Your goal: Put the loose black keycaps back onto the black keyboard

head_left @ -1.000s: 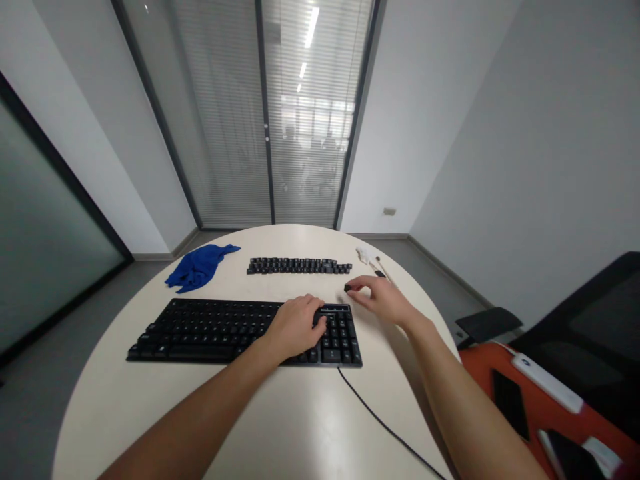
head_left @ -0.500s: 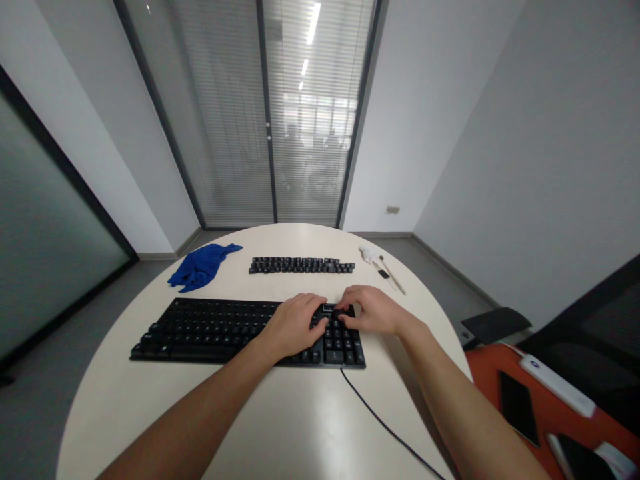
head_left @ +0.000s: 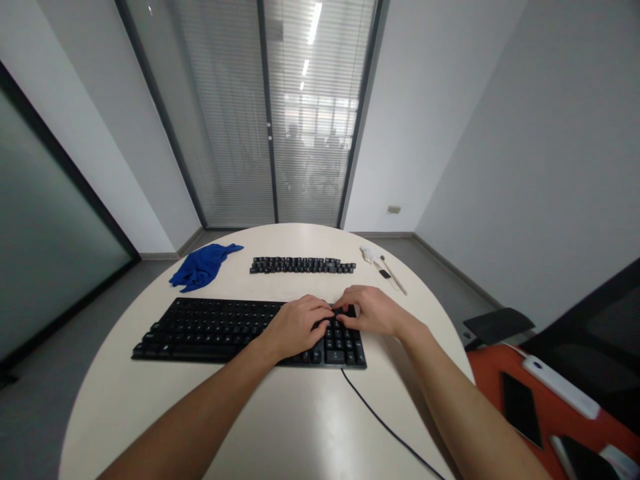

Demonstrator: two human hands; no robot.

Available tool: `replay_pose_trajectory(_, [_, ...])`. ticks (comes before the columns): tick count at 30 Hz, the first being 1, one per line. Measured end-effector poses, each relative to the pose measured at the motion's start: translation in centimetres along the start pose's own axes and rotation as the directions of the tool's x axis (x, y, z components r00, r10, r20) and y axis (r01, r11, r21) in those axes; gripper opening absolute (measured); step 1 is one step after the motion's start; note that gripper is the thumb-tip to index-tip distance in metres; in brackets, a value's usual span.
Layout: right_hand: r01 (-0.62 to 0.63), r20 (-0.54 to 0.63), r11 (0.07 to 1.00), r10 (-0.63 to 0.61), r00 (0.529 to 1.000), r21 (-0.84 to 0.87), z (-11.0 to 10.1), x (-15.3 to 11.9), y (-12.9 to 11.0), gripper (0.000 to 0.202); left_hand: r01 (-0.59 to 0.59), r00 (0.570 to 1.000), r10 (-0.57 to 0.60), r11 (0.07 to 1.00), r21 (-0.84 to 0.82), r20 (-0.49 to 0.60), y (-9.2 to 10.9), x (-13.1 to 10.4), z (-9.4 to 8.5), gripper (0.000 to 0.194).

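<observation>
A black full-size keyboard [head_left: 210,330] lies across the table in front of me. My left hand [head_left: 300,327] rests over its right part, fingers stretched toward the number pad and thumb apart from them. From the right, my right hand [head_left: 367,310] reaches over the top of the number pad. Its thumb and fingers are bent close together in a pinch, and anything between them is too small or hidden to make out. The fingertips of both hands nearly meet there, covering some keys. Beyond the keyboard, loose black keycaps [head_left: 303,265] stand in rows.
A crumpled blue cloth [head_left: 203,267] lies at the back left of the round table [head_left: 270,427]. At the back right are a thin stick-like tool [head_left: 395,275] and a white crumpled item [head_left: 369,253]. The keyboard cable [head_left: 385,425] runs toward me. An orange chair holds a phone [head_left: 520,407] and a power strip [head_left: 560,387].
My left fingers have moved slightly right, closer to my right fingertips, and now cover the top of the number pad. My right hand has barely moved.
</observation>
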State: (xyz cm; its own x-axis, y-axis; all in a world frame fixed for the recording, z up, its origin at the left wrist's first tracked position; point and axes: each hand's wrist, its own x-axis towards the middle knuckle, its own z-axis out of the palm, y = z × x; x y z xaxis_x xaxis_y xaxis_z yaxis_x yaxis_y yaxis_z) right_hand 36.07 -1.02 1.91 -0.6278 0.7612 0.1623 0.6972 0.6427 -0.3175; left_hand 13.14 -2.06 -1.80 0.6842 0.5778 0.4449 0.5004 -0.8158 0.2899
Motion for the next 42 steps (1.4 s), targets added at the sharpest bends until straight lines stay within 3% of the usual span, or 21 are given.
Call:
replay_pose_trajectory(5, [0.010, -0.006, 0.998, -0.009, 1.000, 0.062, 0.1, 0.0, 0.3, 0.019, 0.002, 1.000, -0.002, 1.000, 0.010, 0.000, 0.0, 0.0, -0.1, 0.019])
replay_pose_trajectory(9, [-0.012, -0.009, 0.998, 0.013, 1.000, 0.057, 0.0, 0.0, 0.2, 0.023, 0.039, 0.999, -0.039, 0.999, 0.020, -0.015, 0.0, -0.1, 0.0, 0.018])
replay_pose_trajectory(14, [0.057, 0.002, 0.997, -0.057, 0.998, 0.057, 0.0, 0.1, -0.1, 0.026, 0.075, 0.996, -0.074, 0.997, 0.026, -0.047, 0.0, 0.0, 0.3, 0.016])
replay_pose_trajectory(33, [0.105, 0.041, 0.994, -0.106, 0.994, 0.020, 0.3, 0.4, -0.4, 0.025, 0.083, 0.996, -0.081, 0.996, 0.044, -0.043, 0.1, 0.1, 0.3, 0.017])
replay_pose_trajectory(39, [0.036, -0.025, 0.986, -0.032, 0.999, 0.166, 0.5, 0.2, 0.5, 0.021, 0.062, 0.997, -0.060, 0.998, 0.033, -0.055, 0.2, 0.0, 0.2, 0.018])
replay_pose_trajectory(42, [0.060, -0.064, 0.956, -0.043, 0.997, 0.288, 0.8, 0.0, 1.2, 0.013, 0.049, 0.997, -0.048, 0.998, 0.027, -0.054, 0.3, 0.0, 0.0, 0.023])
